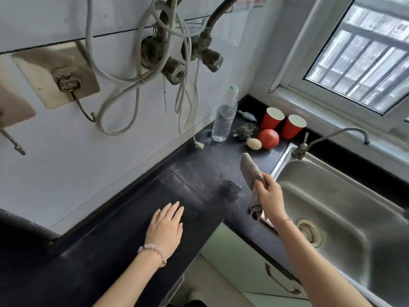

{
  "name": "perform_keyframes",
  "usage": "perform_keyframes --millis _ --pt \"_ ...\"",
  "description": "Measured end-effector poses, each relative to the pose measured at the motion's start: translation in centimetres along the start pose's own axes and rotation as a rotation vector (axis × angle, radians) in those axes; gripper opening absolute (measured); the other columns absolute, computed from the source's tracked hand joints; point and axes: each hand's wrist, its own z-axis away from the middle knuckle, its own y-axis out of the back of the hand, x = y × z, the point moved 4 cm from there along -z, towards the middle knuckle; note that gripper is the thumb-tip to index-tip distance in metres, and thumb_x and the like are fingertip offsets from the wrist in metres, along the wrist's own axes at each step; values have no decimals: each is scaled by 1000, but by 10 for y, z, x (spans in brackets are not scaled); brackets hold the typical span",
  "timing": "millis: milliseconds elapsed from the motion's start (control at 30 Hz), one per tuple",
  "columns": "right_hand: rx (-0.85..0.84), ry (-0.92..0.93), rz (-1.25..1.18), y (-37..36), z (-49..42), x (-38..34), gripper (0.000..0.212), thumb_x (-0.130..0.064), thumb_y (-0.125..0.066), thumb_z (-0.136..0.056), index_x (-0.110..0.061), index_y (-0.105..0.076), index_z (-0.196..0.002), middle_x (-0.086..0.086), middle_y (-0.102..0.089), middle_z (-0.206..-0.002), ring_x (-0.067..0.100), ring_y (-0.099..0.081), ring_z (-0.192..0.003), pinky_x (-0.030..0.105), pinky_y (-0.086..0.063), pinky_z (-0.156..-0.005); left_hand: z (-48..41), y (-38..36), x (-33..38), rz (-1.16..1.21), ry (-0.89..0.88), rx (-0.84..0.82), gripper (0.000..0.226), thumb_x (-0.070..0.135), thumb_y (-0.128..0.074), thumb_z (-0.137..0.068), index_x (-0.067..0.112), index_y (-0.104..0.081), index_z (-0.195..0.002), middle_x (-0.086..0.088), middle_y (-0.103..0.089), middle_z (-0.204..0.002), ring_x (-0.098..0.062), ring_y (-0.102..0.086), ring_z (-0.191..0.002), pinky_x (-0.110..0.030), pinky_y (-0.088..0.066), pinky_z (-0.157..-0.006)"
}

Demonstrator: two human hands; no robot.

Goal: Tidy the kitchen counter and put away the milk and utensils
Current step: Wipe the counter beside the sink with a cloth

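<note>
My right hand point(270, 196) grips a grey-brown cloth point(250, 169) and holds it up over the dark counter point(124, 235), beside the sink's left rim. One end of the cloth sticks up toward the back, the other hangs below my fist. My left hand point(166, 227) lies flat on the counter with the fingers together, holding nothing. A wet patch point(229, 189) with small drops marks the counter between my hands. No milk or utensils are in view.
At the counter's far corner stand a clear water bottle point(223, 120), two red paper cups point(272, 118), a tomato point(268, 138), an egg point(254, 143) and a scouring pad point(244, 131). A steel sink point(345, 204) with a thin tap point(332, 136) fills the right. Cables and pipe fittings point(172, 69) hang from the wall.
</note>
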Motion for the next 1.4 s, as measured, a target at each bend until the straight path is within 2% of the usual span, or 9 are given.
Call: perform_keyframes --millis 167,267,367,467,700,967,1067,1233,1400 --pt "87 -62 250 25 -24 30 26 -16 -50 -90 -16 -61 -114 9 -69 -105 31 -61 -98 33 -42 -78 -2 -11 -5 30 33 -20 56 31 -74 -70 16 -59 -122 2 -59 -130 -18 -57 -118 -41 -50 -91" --pt "-132 -16 436 1 -37 45 35 -17 -50 -92 -8 -55 -126 14 -56 -132 31 -49 -123 35 -37 -100 -2 -9 -6 47 40 -53 53 34 -58 -85 22 -44 -134 8 -41 -145 -14 -41 -132 -38 -38 -105" --pt "-336 45 638 -26 -44 65 50 -24 -46 -94 -13 -36 -142 7 -28 -155 26 -17 -145 36 -13 -118 -6 -11 -4 116 44 -86 52 35 -33 -96 25 -20 -144 11 -13 -155 -11 -12 -143 -35 -14 -116" --pt "-323 75 620 -29 -54 75 51 -21 -45 -94 -15 -34 -144 4 -25 -156 24 -12 -146 35 -9 -119 -6 -9 -3 129 57 -91 53 35 -32 -96 24 -17 -145 10 -11 -156 -12 -9 -144 -35 -11 -117" --pt "-387 151 647 -41 -77 67 46 -22 -40 -97 -17 -37 -143 3 -29 -155 22 -17 -146 35 -16 -118 -7 -8 -3 121 81 -142 53 37 -29 -96 27 -13 -146 13 -5 -156 -9 -5 -144 -34 -8 -118" --pt "-581 483 617 -46 10 52 44 -21 -43 -97 -15 -42 -141 0 -33 -152 18 -23 -144 22 -14 -115 -8 -4 -8 162 70 -166 50 35 -28 -97 29 -18 -145 14 -9 -156 -6 -7 -144 -31 -10 -118" --pt "-515 355 544 -40 -8 60 41 -15 -43 -97 -15 -46 -138 -1 -37 -150 18 -26 -143 20 -16 -113 -4 0 -14 162 85 -136 49 34 -30 -96 27 -22 -144 14 -14 -155 -6 -11 -143 -31 -14 -117" --pt "-366 102 541 -43 -79 61 43 -15 -39 -98 -10 -40 -141 8 -29 -154 24 -20 -145 31 -17 -116 16 -1 -36 143 196 -118 52 32 -31 -96 24 -18 -145 11 -11 -156 -10 -10 -144 -35 -13 -117" --pt "-378 139 532 -69 -99 42 43 -17 -42 -97 -9 -41 -139 10 -27 -155 23 -17 -145 33 -20 -114 14 -5 -36 128 195 -168 55 37 -26 -97 25 -6 -146 13 2 -156 -9 -1 -144 -35 -6 -119"
